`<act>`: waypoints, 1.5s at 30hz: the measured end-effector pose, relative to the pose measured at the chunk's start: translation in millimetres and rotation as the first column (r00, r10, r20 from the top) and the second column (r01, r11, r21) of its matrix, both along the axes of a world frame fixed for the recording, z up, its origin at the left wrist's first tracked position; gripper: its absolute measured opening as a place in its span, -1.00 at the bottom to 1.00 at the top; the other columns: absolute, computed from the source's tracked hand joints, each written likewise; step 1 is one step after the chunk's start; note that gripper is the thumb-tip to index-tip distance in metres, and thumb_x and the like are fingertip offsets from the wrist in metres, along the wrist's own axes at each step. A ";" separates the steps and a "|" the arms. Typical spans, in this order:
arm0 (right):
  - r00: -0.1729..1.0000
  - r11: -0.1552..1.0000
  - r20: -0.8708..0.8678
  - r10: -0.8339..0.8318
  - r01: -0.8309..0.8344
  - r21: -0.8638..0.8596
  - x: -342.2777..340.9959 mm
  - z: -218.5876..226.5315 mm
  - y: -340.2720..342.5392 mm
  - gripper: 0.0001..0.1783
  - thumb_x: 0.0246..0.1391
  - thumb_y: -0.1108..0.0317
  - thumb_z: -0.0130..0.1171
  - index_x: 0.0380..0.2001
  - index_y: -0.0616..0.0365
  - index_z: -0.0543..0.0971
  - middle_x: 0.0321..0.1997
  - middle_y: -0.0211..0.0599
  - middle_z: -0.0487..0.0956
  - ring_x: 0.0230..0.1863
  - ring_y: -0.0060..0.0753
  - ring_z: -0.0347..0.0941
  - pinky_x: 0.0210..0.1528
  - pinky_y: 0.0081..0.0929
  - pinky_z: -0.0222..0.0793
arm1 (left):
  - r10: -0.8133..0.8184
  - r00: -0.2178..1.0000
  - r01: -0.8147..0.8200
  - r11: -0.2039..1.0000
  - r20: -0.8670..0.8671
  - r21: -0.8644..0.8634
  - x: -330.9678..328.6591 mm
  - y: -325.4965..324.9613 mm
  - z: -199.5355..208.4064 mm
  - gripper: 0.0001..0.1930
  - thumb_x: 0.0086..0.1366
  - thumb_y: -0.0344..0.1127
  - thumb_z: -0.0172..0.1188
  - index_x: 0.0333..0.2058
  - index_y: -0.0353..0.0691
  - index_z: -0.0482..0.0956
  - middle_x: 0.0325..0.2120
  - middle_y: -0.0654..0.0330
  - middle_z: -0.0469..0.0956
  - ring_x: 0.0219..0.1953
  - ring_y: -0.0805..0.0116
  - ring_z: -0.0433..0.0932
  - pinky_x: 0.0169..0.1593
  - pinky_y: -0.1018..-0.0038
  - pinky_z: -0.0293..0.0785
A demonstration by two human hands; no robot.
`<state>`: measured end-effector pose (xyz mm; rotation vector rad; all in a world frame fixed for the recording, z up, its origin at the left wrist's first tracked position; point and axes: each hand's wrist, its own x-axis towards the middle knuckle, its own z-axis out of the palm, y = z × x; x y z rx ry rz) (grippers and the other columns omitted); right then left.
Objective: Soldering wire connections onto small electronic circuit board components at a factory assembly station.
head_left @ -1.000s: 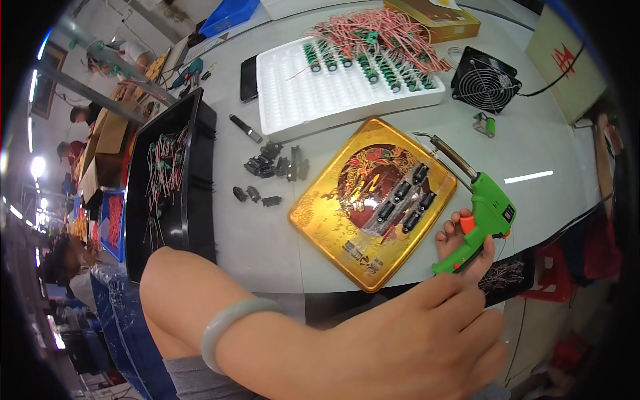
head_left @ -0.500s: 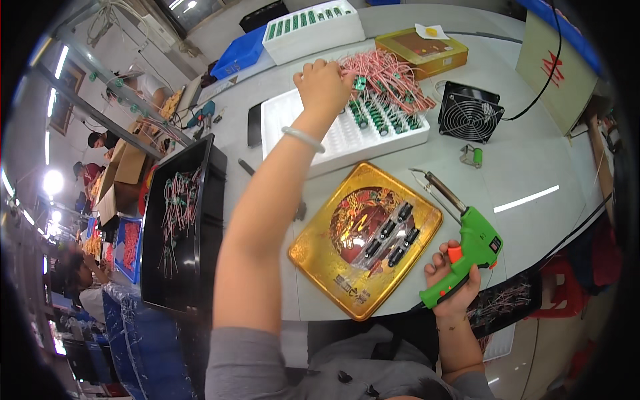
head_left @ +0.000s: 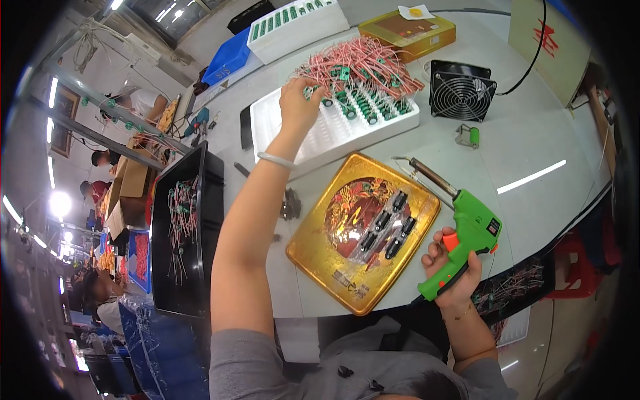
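In my right hand [head_left: 453,273] is a green soldering gun [head_left: 475,217] with an orange trigger, its thin metal tip pointing up and left. At the left part of a white foam tray [head_left: 293,150], my left hand [head_left: 298,107] has its fingers curled together; a bit of green shows at the fingertips, but what they pinch is mostly hidden. Green circuit boards with dark round parts [head_left: 363,110] stand in rows in the tray. A heap of pink wires [head_left: 360,63] with small green boards lies along its far side. Nearer me, a gold tin lid [head_left: 313,253] carries several black parts [head_left: 400,200] in clear plastic.
A black fan [head_left: 461,90] and a small green-and-metal holder [head_left: 469,136] stand right of the tray. A gold box [head_left: 413,37] and another white foam tray [head_left: 297,33] are behind. Left is a black bin [head_left: 160,267] with wired boards. People work further left.
My left hand has moved left and slightly down, from the wire heap's edge to the tray's left part. The right hand still holds the soldering gun. The whole view has shifted slightly.
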<state>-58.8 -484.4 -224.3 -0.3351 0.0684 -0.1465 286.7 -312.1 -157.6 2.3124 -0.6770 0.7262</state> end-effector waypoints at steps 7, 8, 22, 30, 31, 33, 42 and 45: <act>0.999 0.999 0.002 -0.036 0.035 0.024 0.3 -1.0 1.1 -0.36 -0.12 -0.03 -0.01 -0.07 0.24 0.28 -0.15 -0.25 0.35 -0.28 -0.46 0.26 -0.24 -0.50 0.17 | 0.069 0.976 0.008 0.937 0.207 -0.349 -3.8 11.3 33.4 -0.83 0.02 -0.36 0.20 -0.50 -0.31 0.42 -0.46 0.11 0.49 -0.33 0.27 0.45 -0.19 0.46 0.32; 0.999 0.999 0.001 -0.039 0.039 0.026 0.1 -0.5 1.8 -0.36 -0.12 -0.03 -0.01 -0.07 0.24 0.28 -0.15 -0.25 0.35 -0.28 -0.46 0.26 -0.24 -0.50 0.17 | 0.068 0.975 0.010 0.937 0.211 -0.348 -6.0 14.2 43.2 -0.83 0.02 -0.36 0.20 -0.50 -0.31 0.42 -0.46 0.11 0.49 -0.33 0.27 0.45 -0.19 0.46 0.32; 0.998 0.998 -0.017 -0.062 0.062 0.024 -5.7 -0.1 1.2 -0.38 -0.11 -0.02 -0.02 -0.06 0.22 0.28 -0.17 -0.28 0.35 -0.30 -0.49 0.27 -0.26 -0.52 0.18 | -0.005 0.995 0.017 0.992 -0.098 0.126 -10.6 47.3 17.5 -0.89 -0.04 -0.34 0.17 -0.49 -0.19 0.57 -0.45 0.12 0.54 -0.36 0.16 0.50 -0.24 0.40 0.37; 1.000 1.000 0.000 -0.029 0.029 0.013 -4.3 0.1 -1.9 -0.41 -0.08 -0.02 -0.04 -0.06 0.18 0.28 -0.17 -0.33 0.34 -0.33 -0.50 0.23 -0.27 -0.52 0.16 | 0.016 0.998 -0.040 0.915 0.064 0.401 -12.8 0.2 -14.2 -0.92 -0.11 -0.25 0.23 -0.57 -0.05 0.57 -0.41 0.25 0.48 -0.21 0.21 0.37 -0.15 0.16 0.21; 1.000 1.000 -0.005 -0.025 0.025 0.015 -3.9 1.5 -1.5 -0.41 -0.08 -0.02 -0.04 -0.07 0.18 0.28 -0.18 -0.33 0.34 -0.33 -0.50 0.23 -0.28 -0.52 0.16 | 0.013 0.999 -0.002 0.939 -0.030 0.343 -6.8 1.2 -11.1 -0.90 -0.11 -0.24 0.23 -0.55 -0.05 0.57 -0.40 0.25 0.48 -0.19 0.22 0.35 -0.14 0.12 0.18; 1.000 0.999 -0.014 -0.020 0.020 0.025 -3.6 2.3 -0.1 -0.41 -0.09 -0.02 -0.04 -0.07 0.18 0.28 -0.18 -0.33 0.34 -0.33 -0.50 0.23 -0.28 -0.52 0.16 | -0.007 0.999 0.020 0.963 -0.049 0.268 6.1 14.8 1.1 -0.87 -0.07 -0.26 0.23 -0.53 -0.14 0.55 -0.43 0.17 0.49 -0.26 0.22 0.40 -0.18 0.22 0.25; 1.000 1.000 -0.029 -0.011 0.012 0.023 -3.8 2.1 -1.1 -0.41 -0.10 -0.03 -0.03 -0.08 0.17 0.29 -0.18 -0.34 0.34 -0.34 -0.51 0.23 -0.30 -0.53 0.15 | -0.131 0.971 -0.016 0.800 -0.200 -0.600 38.9 55.6 72.3 -0.88 0.17 -0.35 0.05 -0.42 -0.29 0.43 -0.48 0.24 0.45 -0.47 0.56 0.37 -0.37 0.62 0.29; 1.000 1.000 -0.011 -0.019 0.019 0.021 -4.5 1.5 -1.3 -0.40 -0.10 -0.03 -0.03 -0.07 0.17 0.28 -0.18 -0.34 0.34 -0.33 -0.51 0.23 -0.30 -0.53 0.16 | -0.324 0.934 0.088 0.619 -0.152 -0.780 32.9 58.0 91.0 -0.91 0.22 -0.37 -0.02 -0.39 -0.26 0.36 -0.46 0.22 0.43 -0.44 0.52 0.42 -0.34 0.64 0.34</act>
